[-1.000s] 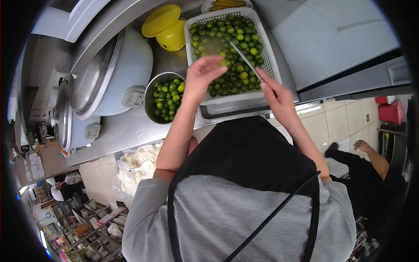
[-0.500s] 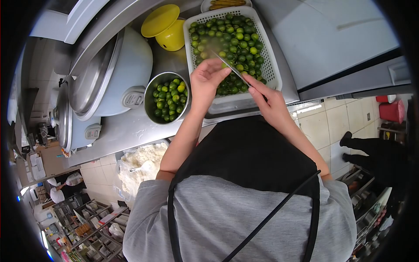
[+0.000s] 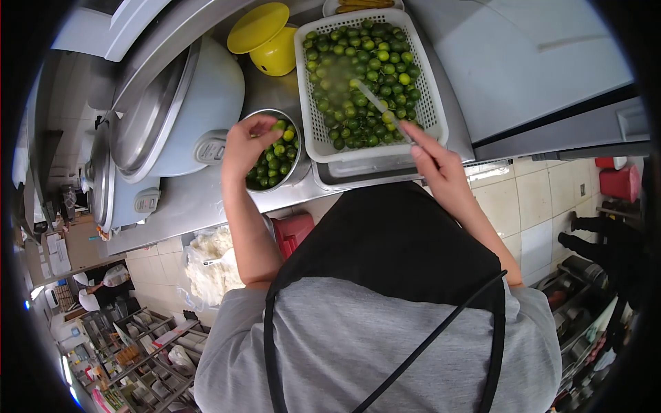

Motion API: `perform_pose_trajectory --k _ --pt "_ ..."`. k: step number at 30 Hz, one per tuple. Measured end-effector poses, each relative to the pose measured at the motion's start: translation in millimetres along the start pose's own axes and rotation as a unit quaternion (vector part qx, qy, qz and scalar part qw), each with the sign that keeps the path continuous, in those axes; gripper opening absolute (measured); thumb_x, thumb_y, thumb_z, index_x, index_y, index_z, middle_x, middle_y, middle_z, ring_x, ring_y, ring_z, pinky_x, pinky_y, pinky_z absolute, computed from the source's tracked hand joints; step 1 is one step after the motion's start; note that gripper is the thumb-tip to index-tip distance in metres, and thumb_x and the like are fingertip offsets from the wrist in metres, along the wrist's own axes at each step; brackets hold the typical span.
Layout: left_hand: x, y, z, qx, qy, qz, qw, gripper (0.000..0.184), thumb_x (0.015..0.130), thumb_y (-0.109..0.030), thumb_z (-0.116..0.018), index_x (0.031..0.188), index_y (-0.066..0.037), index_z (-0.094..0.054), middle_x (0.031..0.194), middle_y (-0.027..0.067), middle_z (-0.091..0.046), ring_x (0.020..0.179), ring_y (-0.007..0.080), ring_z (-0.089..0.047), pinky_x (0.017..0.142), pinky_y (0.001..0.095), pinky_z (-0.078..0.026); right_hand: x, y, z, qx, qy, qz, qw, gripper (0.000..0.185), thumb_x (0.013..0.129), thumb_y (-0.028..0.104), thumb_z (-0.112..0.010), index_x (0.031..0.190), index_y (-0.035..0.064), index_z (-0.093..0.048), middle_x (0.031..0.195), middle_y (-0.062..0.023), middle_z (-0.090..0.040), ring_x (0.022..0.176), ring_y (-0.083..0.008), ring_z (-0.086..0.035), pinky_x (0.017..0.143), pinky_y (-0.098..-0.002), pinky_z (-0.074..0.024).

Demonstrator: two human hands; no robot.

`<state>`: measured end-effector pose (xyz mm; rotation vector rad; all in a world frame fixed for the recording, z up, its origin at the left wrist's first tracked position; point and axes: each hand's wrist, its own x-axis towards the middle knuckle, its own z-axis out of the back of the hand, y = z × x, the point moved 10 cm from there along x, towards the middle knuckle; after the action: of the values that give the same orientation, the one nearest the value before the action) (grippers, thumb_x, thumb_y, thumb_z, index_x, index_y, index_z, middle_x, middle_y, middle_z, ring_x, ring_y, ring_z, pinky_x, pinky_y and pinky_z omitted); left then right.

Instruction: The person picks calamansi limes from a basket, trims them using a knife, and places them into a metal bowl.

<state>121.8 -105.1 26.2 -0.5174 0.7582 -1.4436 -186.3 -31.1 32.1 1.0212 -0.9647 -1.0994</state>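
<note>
My left hand (image 3: 246, 146) is over the steel pot (image 3: 297, 169), thumb and fingers apart. Just beyond its fingertips are small green limes (image 3: 275, 165), which fill much of the pot. Gripped in my right hand (image 3: 438, 165) is a knife (image 3: 375, 101), its narrow blade pointing up and left above the white perforated basket (image 3: 441, 131). Many more small green limes (image 3: 361, 58) lie in that basket, a few of them yellowish. Part of the pot is hidden behind my left hand.
A metal tray (image 3: 330, 180) sits under the basket. Behind the pot stands a yellow container (image 3: 275, 51) with a tilted lid. Large rice cookers (image 3: 206, 103) are at the left, and a bag of white rice-like food (image 3: 213, 268) is below the counter.
My left hand has moved left from the knife above the basket to the pot, and its fingers have parted. My right hand has shifted slightly right and down, still holding the knife.
</note>
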Motion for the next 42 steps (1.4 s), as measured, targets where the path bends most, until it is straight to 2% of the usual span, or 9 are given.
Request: perform_pose_trajectory --k 5,8,14,16,18,20,21,23,42 --pt "10.1 -40.7 -31.1 0.139 -0.045 -0.104 0.984 0.025 0.068 -0.011 -0.071 0.092 -0.003 -0.067 0.084 0.0091 -0.065 0.076 0.0193 -0.061 0.071 0.0307 -0.048 5.7 -32.3 13.0 0.078 -0.077 -0.093 0.99 0.034 0.094 0.019 -0.045 0.126 0.0099 -0.049 0.119 -0.0146 -0.057 0.103 -0.0245 -0.058 0.087 -0.0281 -0.0422" --pt "40.2 -51.0 -94.2 0.175 -0.057 -0.166 0.969 0.023 0.067 -0.009 -0.069 0.089 -0.004 -0.067 0.085 0.0117 -0.063 0.077 0.026 -0.06 0.072 0.0347 -0.048 18.1 -52.6 -4.0 -0.033 0.001 -0.077 0.996 0.034 0.094 0.019 -0.045 0.125 0.0087 -0.049 0.116 -0.0147 -0.058 0.104 -0.023 -0.057 0.087 -0.0271 -0.0412" --pt "50.4 -57.8 -158.7 0.267 -0.028 -0.291 0.918 0.024 0.068 -0.005 -0.066 0.093 -0.004 -0.066 0.091 0.0125 -0.061 0.082 0.0302 -0.058 0.075 0.0376 -0.047 13.7 -28.1 1.5 -0.007 0.002 -0.087 0.996 0.034 0.094 0.019 -0.045 0.125 0.0087 -0.049 0.118 -0.0147 -0.057 0.106 -0.0263 -0.057 0.089 -0.0293 -0.0414" --pt "44.2 -71.6 -136.8 0.189 -0.076 -0.309 0.929 0.027 0.068 -0.003 -0.067 0.094 -0.005 -0.065 0.09 0.0122 -0.061 0.081 0.0296 -0.058 0.073 0.0362 -0.048 11.3 -25.8 4.5 -0.022 -0.004 -0.075 0.997 0.033 0.094 0.019 -0.045 0.125 0.0089 -0.049 0.119 -0.0145 -0.056 0.107 -0.0259 -0.056 0.089 -0.0291 -0.0411" --pt "46.4 -58.2 -117.6 -0.034 -0.012 -0.152 0.988 0.024 0.072 0.002 -0.063 0.095 -0.004 -0.066 0.089 0.0078 -0.063 0.082 0.0209 -0.06 0.07 0.0307 -0.05 7.8 -24.6 8.1 -0.015 -0.015 -0.07 0.997 0.033 0.093 0.019 -0.045 0.125 0.0087 -0.049 0.119 -0.0143 -0.056 0.108 -0.0249 -0.056 0.089 -0.0288 -0.041" --pt "44.2 -36.0 -118.9 -0.368 0.068 -0.024 0.927 0.026 0.079 0.002 -0.06 0.104 -0.001 -0.062 0.093 0.0067 -0.061 0.081 0.0173 -0.062 0.07 0.028 -0.051 3.9 -21.8 8.2 -0.004 -0.02 -0.068 0.997 0.033 0.093 0.019 -0.046 0.125 0.0083 -0.049 0.119 -0.0142 -0.057 0.107 -0.0241 -0.057 0.089 -0.0285 -0.041" --pt "37.2 -41.6 -114.4 -0.368 0.065 -0.023 0.927 0.026 0.079 0.002 -0.06 0.104 -0.001 -0.062 0.093 0.0067 -0.061 0.081 0.0173 -0.062 0.07 0.028 -0.051 3.6 -17.8 6.7 0.0 -0.017 -0.062 0.998 0.033 0.093 0.018 -0.046 0.125 0.0078 -0.049 0.119 -0.0144 -0.057 0.107 -0.0244 -0.057 0.089 -0.0287 -0.0412" --pt "20.5 -57.0 -108.2 -0.54 0.081 -0.021 0.837 0.03 0.082 0.003 -0.056 0.112 0.001 -0.056 0.098 0.0078 -0.059 0.084 0.0196 -0.062 0.076 0.0288 -0.052 4.8 -12.4 2.9 0.002 -0.013 -0.054 0.998 0.033 0.093 0.018 -0.046 0.125 0.0073 -0.049 0.119 -0.0147 -0.056 0.108 -0.0247 -0.056 0.089 -0.0288 -0.0413" --pt "5.9 -70.0 -96.2 -0.513 -0.005 -0.084 0.854 0.016 0.081 0.002 -0.062 0.097 0.001 -0.059 0.088 0.0043 -0.059 0.08 0.0124 -0.059 0.079 0.0294 -0.053 14.4 1.9 -22.0 -0.072 0.002 0.043 0.996 0.033 0.091 0.019 -0.048 0.124 0.0121 -0.052 0.101 -0.0187 -0.062 0.085 -0.0326 -0.062 0.074 -0.0351 -0.0474"
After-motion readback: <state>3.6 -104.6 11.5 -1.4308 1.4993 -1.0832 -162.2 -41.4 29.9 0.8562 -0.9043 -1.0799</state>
